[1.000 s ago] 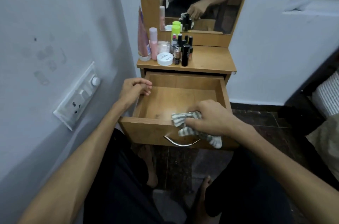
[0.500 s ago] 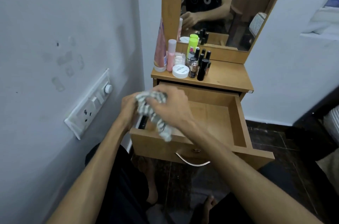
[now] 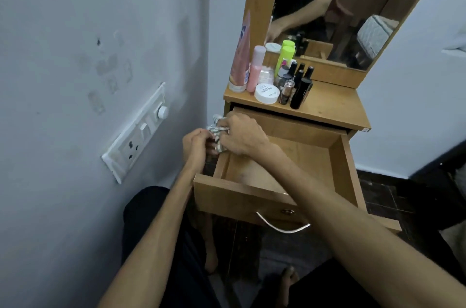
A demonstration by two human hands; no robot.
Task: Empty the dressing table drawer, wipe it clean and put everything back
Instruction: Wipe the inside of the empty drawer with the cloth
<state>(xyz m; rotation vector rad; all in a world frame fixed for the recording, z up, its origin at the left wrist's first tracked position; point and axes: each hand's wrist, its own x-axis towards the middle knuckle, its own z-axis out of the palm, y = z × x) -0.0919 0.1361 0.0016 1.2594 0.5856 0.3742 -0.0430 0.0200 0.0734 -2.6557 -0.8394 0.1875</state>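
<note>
The wooden drawer (image 3: 237, 196) of the dressing table stands pulled out, its inside bare wood. A grey-and-white striped cloth (image 3: 216, 131) is bunched over the drawer's left wall near the back corner. My right hand (image 3: 242, 135) grips the cloth from the right, and my left hand (image 3: 198, 146) holds its lower end just outside the drawer's left side. Bottles, tubes and a white jar (image 3: 266, 94) are lined up on the table top (image 3: 332, 108) at its left.
A grey wall with a white switch and socket panel (image 3: 137, 136) runs close along the left of the drawer. The mirror (image 3: 335, 7) rises behind the table top. My bare feet and the dark tiled floor (image 3: 393, 196) lie under and to the right of the drawer.
My right hand has carried the cloth from the drawer's front edge to its left wall near the back. My left hand has closed on the cloth there. The camera has turned left.
</note>
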